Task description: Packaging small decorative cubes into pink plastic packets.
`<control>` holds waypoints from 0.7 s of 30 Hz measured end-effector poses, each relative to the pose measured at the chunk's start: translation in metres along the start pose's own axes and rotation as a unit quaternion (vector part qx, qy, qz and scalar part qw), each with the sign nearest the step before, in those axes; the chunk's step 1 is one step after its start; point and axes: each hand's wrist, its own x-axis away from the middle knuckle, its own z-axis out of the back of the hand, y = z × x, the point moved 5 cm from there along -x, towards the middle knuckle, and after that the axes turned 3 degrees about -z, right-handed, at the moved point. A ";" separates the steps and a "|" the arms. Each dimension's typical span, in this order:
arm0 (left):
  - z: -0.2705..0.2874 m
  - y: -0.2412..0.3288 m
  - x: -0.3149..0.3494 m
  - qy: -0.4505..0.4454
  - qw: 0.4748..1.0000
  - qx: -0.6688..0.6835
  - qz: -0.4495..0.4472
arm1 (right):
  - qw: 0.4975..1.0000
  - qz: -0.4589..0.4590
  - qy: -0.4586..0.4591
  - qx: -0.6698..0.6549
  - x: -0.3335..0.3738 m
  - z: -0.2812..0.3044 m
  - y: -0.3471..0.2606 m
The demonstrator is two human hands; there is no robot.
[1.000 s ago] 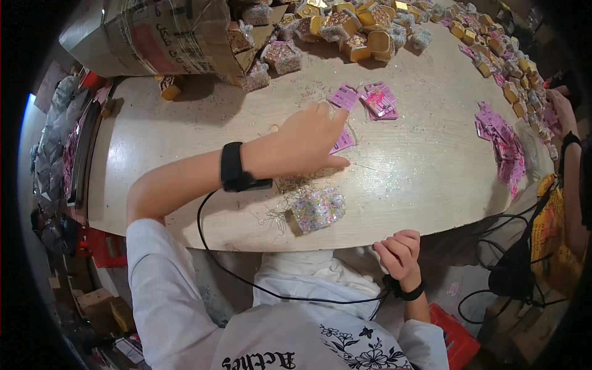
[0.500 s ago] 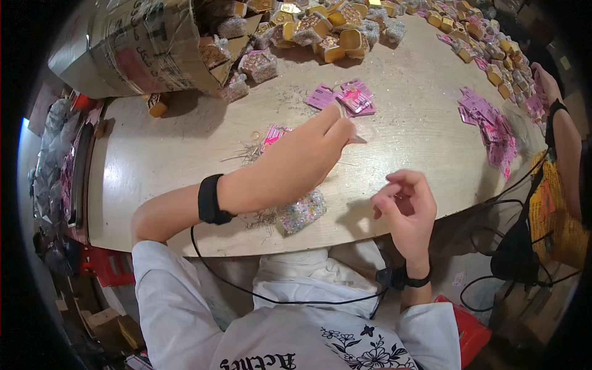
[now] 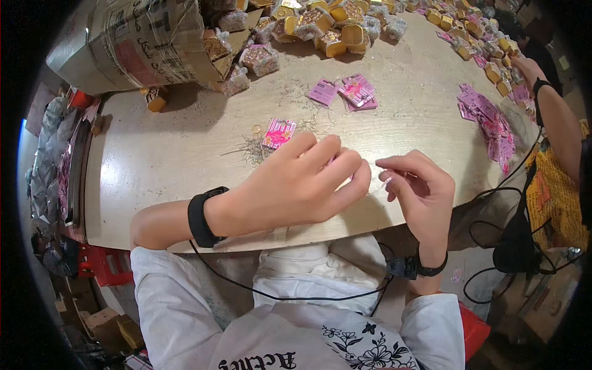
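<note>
My left hand (image 3: 296,179) is over the table in front of me, fingers curled and closed. A sliver of pink card (image 3: 333,160) shows between its fingers; the rest is hidden behind the hand. Just to its right, my right hand (image 3: 425,194) has its thumb and forefinger apart and the other fingers curled, with nothing plainly held. The fingertips of both hands are close together. Beyond my left hand lies a printed pink card (image 3: 279,132) beside scattered thin wire ties (image 3: 250,150). A small group of pink cards (image 3: 357,90) lies farther off.
An open cardboard box (image 3: 135,46) lies at the far left. Near it are heaped wrapped bundles with gold lids (image 3: 333,43). Another heap (image 3: 481,43) stands far right, by another person's hand (image 3: 528,69). Pink cards (image 3: 490,126) are piled at the right; a black cable (image 3: 296,298) crosses my lap.
My left hand has come back from the far pink cards toward me, and now covers the spot where a sequinned pouch lay. My right hand has risen slightly and moved forward and right.
</note>
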 end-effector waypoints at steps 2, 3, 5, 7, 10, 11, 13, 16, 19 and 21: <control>0.005 0.005 0.001 -0.037 0.999 -0.002 -0.011 | 1.000 0.017 0.019 -0.018 0.006 0.003 0.000; 0.006 0.009 0.003 -0.075 0.997 -0.004 -0.024 | 0.999 0.025 0.014 -0.040 0.010 0.002 -0.002; 0.012 0.014 0.007 -0.078 0.996 0.007 -0.033 | 0.998 0.000 -0.002 -0.070 0.017 -0.001 -0.005; 0.015 0.016 0.007 -0.028 0.997 0.068 -0.028 | 0.994 -0.037 -0.023 -0.099 0.026 -0.001 -0.005; 0.031 0.013 0.008 -0.010 0.976 0.216 0.007 | 0.997 -0.014 -0.024 -0.077 0.033 -0.003 -0.014; 0.035 0.015 0.009 0.038 0.975 0.218 0.022 | 0.997 -0.001 -0.014 -0.077 0.037 -0.004 -0.015; 0.035 0.017 0.009 0.057 0.977 0.205 0.017 | 0.998 0.016 -0.030 -0.052 0.039 -0.006 -0.019; 0.037 0.019 0.008 0.090 0.977 0.195 0.003 | 0.998 0.053 -0.036 0.014 0.044 -0.008 -0.029; 0.038 0.023 0.007 0.127 0.972 0.196 -0.002 | 0.993 0.073 -0.046 0.079 0.049 -0.010 -0.037; 0.041 0.024 0.007 0.150 0.970 0.192 0.002 | 0.992 0.075 -0.046 0.085 0.050 -0.010 -0.038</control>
